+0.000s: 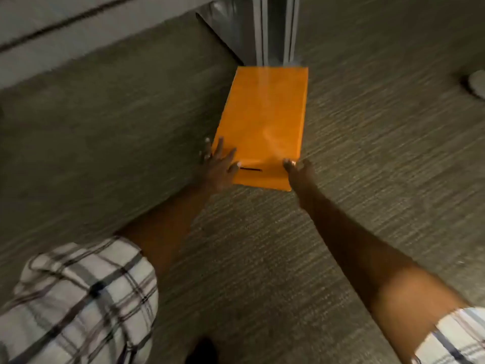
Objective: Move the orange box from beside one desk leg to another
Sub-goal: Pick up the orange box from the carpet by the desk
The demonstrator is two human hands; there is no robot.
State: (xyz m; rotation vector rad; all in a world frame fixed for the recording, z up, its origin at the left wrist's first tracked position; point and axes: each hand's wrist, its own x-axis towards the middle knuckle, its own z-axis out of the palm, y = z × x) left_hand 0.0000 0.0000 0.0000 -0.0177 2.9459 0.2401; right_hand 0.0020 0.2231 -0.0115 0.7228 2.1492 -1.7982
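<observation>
1. While the picture is motion-blurred, the carpet floor [367, 179] fills most of it, and nothing else sits on the carpet near the task's thing.
2. Bench leg [273, 30], a metal upright, stands at top centre; only this one leg shows, so I cannot tell if it is the start leg or the target leg.
3. Orange box [262, 119] lies flat on the floor, long side running away from the person, far end touching or just beside the leg's foot.
4. Left hand [217, 166] is on the box's near left corner, fingers [219, 149] spread over the top edge; grip spread, wrapping the corner.
5. Right hand [299, 170] is at the near right corner, fingertips curled onto the edge; whether it clamps or only touches, cannot tell.
6. Judgement: either the pickup is just starting or the set-down is just ending. If starting, lift, carry and placing are all left; if ending, only letting go is left.
</observation>
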